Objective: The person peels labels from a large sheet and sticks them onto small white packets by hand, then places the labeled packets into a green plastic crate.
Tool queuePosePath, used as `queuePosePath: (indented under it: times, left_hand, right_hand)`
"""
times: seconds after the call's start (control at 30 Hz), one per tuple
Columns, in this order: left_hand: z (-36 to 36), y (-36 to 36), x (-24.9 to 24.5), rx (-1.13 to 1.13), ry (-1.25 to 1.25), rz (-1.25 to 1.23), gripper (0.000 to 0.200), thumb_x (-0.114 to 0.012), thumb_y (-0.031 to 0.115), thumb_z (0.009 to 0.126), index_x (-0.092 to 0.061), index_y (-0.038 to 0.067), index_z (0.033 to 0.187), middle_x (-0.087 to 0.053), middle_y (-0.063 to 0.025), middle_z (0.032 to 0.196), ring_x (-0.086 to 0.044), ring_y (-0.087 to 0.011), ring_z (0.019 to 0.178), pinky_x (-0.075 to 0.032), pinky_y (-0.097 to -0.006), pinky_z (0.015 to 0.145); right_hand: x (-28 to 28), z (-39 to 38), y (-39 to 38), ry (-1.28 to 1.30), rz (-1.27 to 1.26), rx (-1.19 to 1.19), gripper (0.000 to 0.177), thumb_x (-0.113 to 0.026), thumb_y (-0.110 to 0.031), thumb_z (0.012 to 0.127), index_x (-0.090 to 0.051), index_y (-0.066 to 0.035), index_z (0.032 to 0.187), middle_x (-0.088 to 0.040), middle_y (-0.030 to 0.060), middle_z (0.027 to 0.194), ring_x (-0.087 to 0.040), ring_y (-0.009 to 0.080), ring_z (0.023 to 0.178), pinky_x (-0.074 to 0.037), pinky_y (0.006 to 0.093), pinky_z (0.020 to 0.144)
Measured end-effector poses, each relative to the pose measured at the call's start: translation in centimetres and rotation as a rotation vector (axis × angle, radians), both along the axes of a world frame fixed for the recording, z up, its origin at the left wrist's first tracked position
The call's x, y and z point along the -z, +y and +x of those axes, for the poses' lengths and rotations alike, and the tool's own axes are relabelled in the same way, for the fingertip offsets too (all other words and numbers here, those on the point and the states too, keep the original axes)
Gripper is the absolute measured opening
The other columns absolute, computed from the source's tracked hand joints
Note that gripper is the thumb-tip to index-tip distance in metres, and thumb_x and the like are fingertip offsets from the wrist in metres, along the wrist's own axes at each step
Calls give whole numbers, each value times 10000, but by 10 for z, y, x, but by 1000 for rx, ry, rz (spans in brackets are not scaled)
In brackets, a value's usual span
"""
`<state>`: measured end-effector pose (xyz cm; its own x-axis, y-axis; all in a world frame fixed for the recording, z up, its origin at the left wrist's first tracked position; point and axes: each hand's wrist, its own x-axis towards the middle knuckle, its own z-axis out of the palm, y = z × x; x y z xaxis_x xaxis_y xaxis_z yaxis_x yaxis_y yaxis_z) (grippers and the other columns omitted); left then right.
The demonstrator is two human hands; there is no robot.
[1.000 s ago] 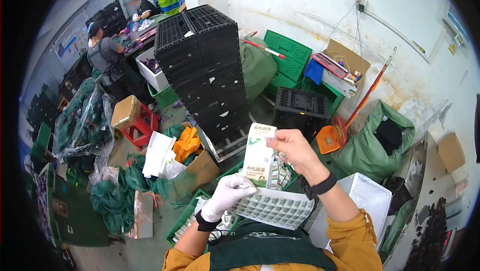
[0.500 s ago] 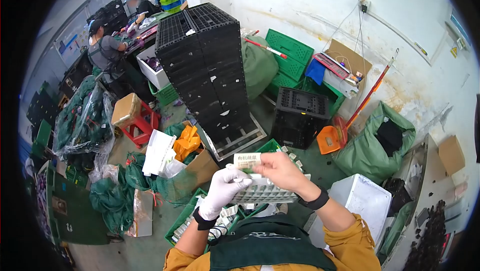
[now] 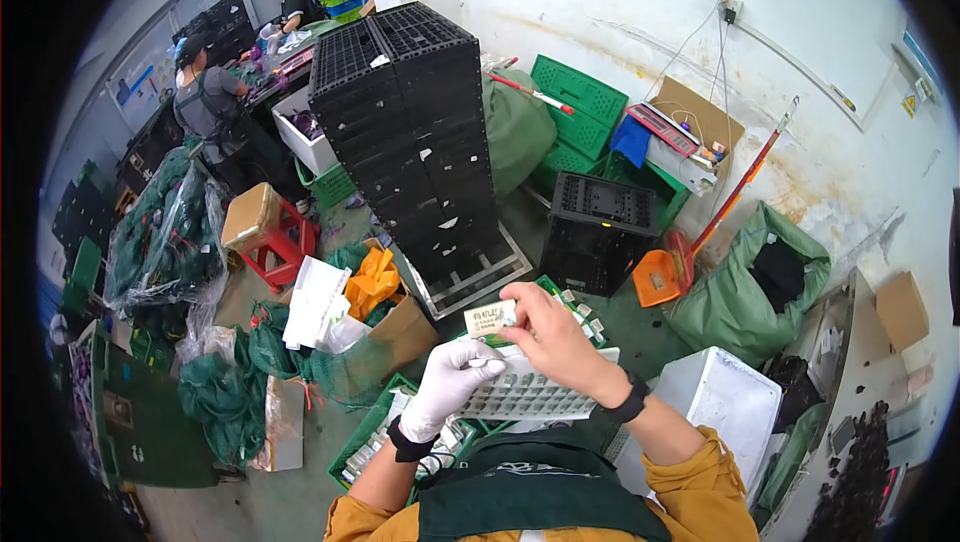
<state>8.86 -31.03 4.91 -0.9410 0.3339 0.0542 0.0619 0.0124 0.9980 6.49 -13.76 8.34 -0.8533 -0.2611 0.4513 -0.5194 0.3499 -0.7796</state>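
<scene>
My left hand (image 3: 452, 382), in a white glove, grips the left edge of a white sheet of small printed labels (image 3: 530, 397) held flat in front of my chest. My bare right hand (image 3: 552, 334), with a black wristband, pinches a small white and green label (image 3: 489, 318) just above the sheet's far edge. Below the sheet stands a green crate (image 3: 372, 434) with more white and green label stock inside.
A tall stack of black crates (image 3: 405, 132) stands ahead, a single black crate (image 3: 598, 224) to its right. Green sacks, an open cardboard box (image 3: 405, 332), a red stool (image 3: 275, 242) and a white bin (image 3: 730, 397) surround me. Two people work at a table far left.
A second ago my right hand held a tall white and green carton upright. That hand came down onto the label sheet and now pinches a small label at its far edge.
</scene>
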Motion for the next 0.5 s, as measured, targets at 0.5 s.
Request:
queuePosePath:
  times: [0.5]
  left_hand:
    - [4,0,17,275,-235,5,124,-667,141,791,-641,29,836,-609,15,726,-528,-40,657,-425,-194,607]
  right_hand:
    - [8,-30,25,-542,-551,105,187,-575,-103,860,-567,-6,700,-533,-45,638,-425,10,562,-325,182,474]
